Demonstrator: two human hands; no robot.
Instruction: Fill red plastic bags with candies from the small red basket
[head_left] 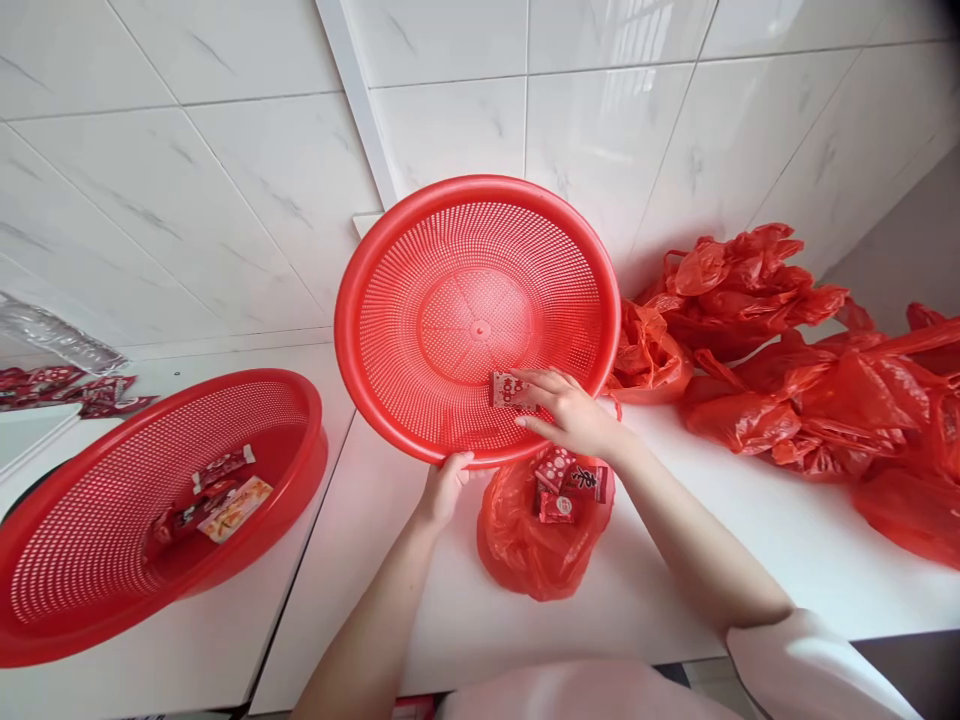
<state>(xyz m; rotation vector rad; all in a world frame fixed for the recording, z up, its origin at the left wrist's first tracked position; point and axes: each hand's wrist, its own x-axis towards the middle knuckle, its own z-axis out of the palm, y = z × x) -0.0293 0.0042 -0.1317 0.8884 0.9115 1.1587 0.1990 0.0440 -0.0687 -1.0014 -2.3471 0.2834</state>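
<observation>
My left hand [448, 488] grips the near rim of a round red plastic basket [480, 300], its thumb over the edge. The basket is tilted, its open side facing me. Inside, low on its right wall, lies a small pink-and-white printed packet [511, 390]. My right hand [564, 408] reaches over the rim with its fingers on that packet; the thumb is below it. Just under the basket, an open red plastic bag [525, 545] sits on the white table [405, 600] with several red snack packets [574, 485] in its mouth.
At the left, a second red basket [247, 560] holds a few red packets and an orange-white one [235, 508]. More red packets [105, 392] lie behind it. Several filled red bags [810, 400] crowd the right side. A white tiled wall [450, 120] rises behind the table.
</observation>
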